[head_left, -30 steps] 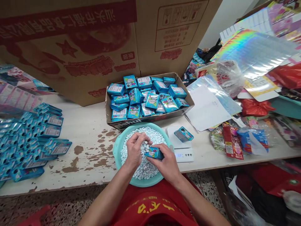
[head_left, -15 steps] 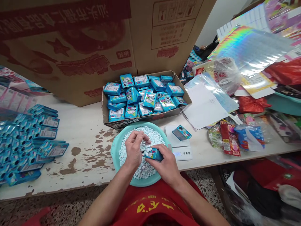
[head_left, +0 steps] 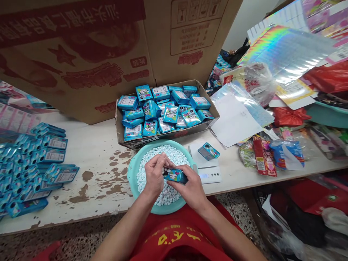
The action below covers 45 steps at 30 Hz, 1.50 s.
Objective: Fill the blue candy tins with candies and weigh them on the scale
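Note:
Over a mint-green basin [head_left: 131, 174] of small pale candies [head_left: 165, 197], both of my hands work close together. My right hand [head_left: 192, 186] grips a small blue candy box [head_left: 176, 175] tilted on its side, its far end toward the left hand. My left hand [head_left: 154, 174] is closed, its curled fingers at that end of the box; whatever lies inside them is hidden. Right of the basin, a similar blue box [head_left: 208, 151] rests on a white digital scale [head_left: 210, 174].
Behind the basin stands a cardboard tray [head_left: 176, 136] heaped with blue boxes, against a large carton [head_left: 114, 72]. More blue boxes [head_left: 51, 154] are stacked at the left. White paper [head_left: 235, 121], plastic bags and packets [head_left: 288, 154] cover the right side of the table [head_left: 108, 134].
Loose candies seen between my left hand and the box are now mostly out of sight. The box has come nearer the left fingers and shows more of its printed face.

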{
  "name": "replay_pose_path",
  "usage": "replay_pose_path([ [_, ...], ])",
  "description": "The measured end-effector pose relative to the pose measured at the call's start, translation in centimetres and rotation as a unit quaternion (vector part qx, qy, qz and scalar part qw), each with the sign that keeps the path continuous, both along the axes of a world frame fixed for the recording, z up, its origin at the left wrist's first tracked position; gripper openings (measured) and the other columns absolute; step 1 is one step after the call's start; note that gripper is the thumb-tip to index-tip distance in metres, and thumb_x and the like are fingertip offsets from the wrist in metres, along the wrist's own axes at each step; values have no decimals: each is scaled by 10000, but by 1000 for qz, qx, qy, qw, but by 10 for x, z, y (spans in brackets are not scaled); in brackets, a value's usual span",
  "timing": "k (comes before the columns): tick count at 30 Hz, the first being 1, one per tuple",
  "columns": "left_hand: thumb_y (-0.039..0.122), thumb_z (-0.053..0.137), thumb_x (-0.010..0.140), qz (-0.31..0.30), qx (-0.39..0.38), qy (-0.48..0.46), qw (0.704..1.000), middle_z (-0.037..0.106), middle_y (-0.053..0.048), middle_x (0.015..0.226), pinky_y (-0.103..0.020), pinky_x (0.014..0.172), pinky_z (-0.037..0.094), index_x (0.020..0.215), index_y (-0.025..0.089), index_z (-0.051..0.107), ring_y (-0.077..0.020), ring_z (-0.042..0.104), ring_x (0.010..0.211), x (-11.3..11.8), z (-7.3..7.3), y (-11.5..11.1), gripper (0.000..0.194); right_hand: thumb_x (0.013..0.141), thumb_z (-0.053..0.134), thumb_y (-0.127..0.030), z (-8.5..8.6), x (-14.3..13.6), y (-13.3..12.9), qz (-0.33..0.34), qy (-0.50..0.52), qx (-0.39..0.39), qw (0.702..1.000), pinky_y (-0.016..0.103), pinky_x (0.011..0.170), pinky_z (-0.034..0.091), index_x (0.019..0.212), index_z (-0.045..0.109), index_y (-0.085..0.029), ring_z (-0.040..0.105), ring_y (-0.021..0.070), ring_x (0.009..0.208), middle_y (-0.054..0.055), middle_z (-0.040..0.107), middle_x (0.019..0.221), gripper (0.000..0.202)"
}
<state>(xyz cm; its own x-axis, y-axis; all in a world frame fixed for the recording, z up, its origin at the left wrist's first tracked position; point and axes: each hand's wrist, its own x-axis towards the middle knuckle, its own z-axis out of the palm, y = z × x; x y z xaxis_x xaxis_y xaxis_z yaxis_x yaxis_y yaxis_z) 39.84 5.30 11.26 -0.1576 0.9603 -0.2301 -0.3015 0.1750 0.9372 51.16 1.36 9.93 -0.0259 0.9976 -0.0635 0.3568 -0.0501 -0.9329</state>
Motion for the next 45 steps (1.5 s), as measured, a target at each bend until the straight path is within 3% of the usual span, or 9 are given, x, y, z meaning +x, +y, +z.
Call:
replay_pose_path([
  [12,400,590,784,4,0,-10,1000,515,20,531,-233,484,396,559,169,530,-95,501,450,-5,6,5,328,664,752,-271,-6,7,-4,-30,59,-4,998,329,771,477,911,628,-222,605,203,857,24,640,893,281],
  [17,465,538,790,-40,-33,162,985,623,-48,732,-311,665,479,638,171,611,-183,606,713,-24,-50,30,338,648,778,-303,-10,13,-15,-36,105,21,994,321,777,497,917,630,-230,617,198,869,29,647,910,316],
  [22,353,538,811,-246,81,489,833,598,-78,1127,-404,958,364,958,224,651,-252,502,1086,-15,-112,33,225,641,782,-298,-16,17,-28,-15,105,-2,994,308,767,506,919,634,-232,620,190,859,25,646,913,322],
  [25,418,526,822,-308,75,591,742,578,-89,1102,-410,905,374,1022,223,608,-267,496,1030,-6,-119,22,291,634,778,-301,-18,20,-34,-32,91,-29,995,304,743,508,892,640,-222,623,186,820,18,648,877,303],
  [28,448,502,828,-328,57,615,715,597,-86,961,-379,831,392,932,207,605,-260,528,936,-9,-117,13,281,634,772,-313,-21,24,-38,-54,93,-49,993,307,737,510,896,637,-212,623,189,810,19,648,881,312],
  [33,377,569,757,-224,-1,521,823,602,-15,720,-288,665,398,755,224,604,-197,562,719,-27,-114,6,157,646,762,-322,-22,33,-37,-94,72,-71,990,322,746,511,909,628,-202,617,205,822,29,645,888,319],
  [37,437,642,661,-91,-126,223,962,485,53,525,-214,498,363,630,203,527,-115,467,495,-26,-87,4,263,681,730,-331,-23,34,-29,-90,51,-48,993,329,748,508,932,617,-210,613,210,830,30,644,900,301],
  [41,415,631,670,-49,-156,-61,985,507,53,555,-182,395,305,683,193,474,-82,440,414,-18,-41,-1,272,689,725,-307,-26,22,-19,-57,11,-19,998,343,756,496,938,619,-216,606,226,858,43,640,916,286],
  [45,343,605,683,-16,-95,-111,989,577,9,635,-227,486,430,705,183,480,-123,564,529,-14,-14,-4,204,696,715,-233,-23,6,-12,0,2,6,1000,352,792,477,934,617,-227,599,228,891,38,634,920,257],
])
